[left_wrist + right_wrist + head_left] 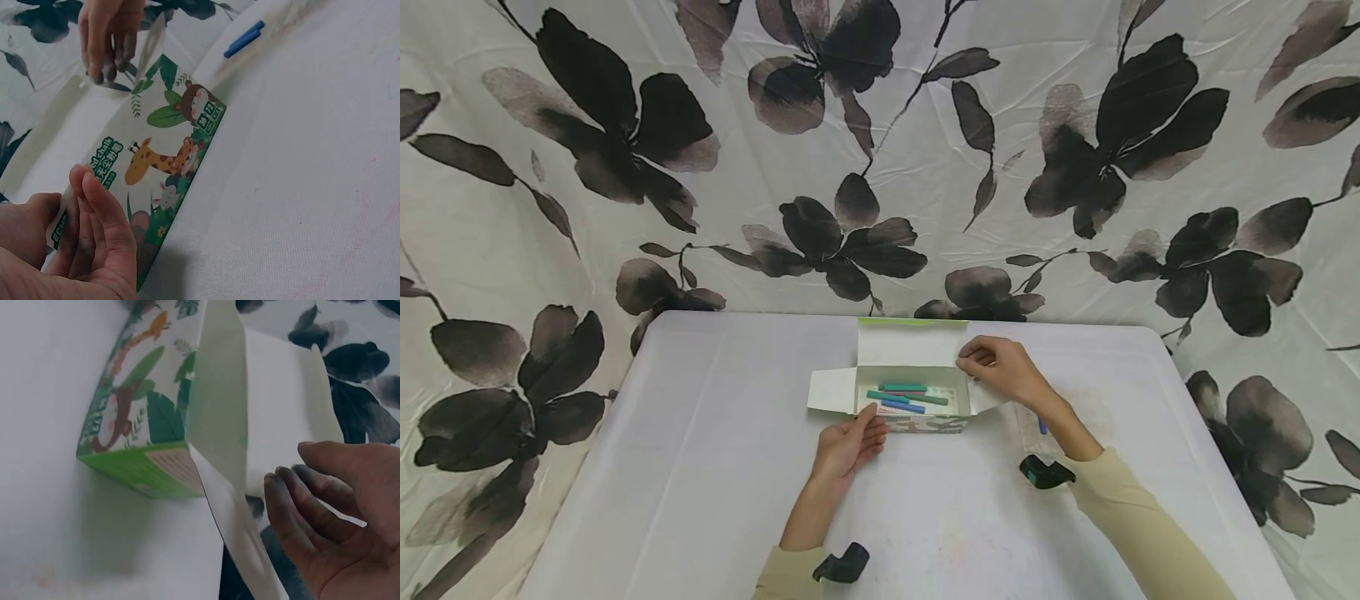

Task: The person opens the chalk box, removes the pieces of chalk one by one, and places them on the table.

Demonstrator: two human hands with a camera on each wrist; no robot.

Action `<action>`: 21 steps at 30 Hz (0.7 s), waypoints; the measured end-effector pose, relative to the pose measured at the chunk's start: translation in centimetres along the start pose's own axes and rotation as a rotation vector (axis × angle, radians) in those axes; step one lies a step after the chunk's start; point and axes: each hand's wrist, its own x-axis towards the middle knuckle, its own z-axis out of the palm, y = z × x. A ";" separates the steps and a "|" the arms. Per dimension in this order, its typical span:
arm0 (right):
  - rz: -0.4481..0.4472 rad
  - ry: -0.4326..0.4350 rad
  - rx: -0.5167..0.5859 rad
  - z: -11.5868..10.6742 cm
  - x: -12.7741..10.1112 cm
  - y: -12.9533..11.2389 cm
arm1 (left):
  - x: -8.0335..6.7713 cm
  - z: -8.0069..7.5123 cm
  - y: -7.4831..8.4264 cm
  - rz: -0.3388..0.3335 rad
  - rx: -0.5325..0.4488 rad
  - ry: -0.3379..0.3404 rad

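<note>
A chalk box point(925, 425) with printed animals stands with its lid point(910, 343) folded back and side flaps out. Several green and blue chalk sticks point(898, 406) lie inside. My left hand point(846, 446) holds the box's front left corner, thumb at the rim and fingers along the printed front wall point(159, 156). My right hand point(1003, 367) hovers by the box's back right corner, beside the right flap point(240, 531). Its fingers point(300, 531) are loosely bent, with a gap to the thumb and nothing held.
To the right of the box, blue chalk sticks point(244, 40) lie by a faint see-through tray point(1026, 429), partly under my right forearm. The white table point(722, 467) meets a floral cloth point(820, 158) at its back edge.
</note>
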 end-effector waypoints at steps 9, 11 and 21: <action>-0.058 -0.145 0.021 2.7 0.8 -0.5 | 0.1 -0.1 -0.1 -0.001 -0.023 -0.011; -0.070 -0.178 0.011 3.3 1.0 -0.6 | 0.1 0.0 -0.1 0.001 -0.027 -0.009; -0.127 -0.258 -0.137 6.0 1.9 -0.7 | 0.2 0.1 -0.1 -0.003 -0.037 -0.013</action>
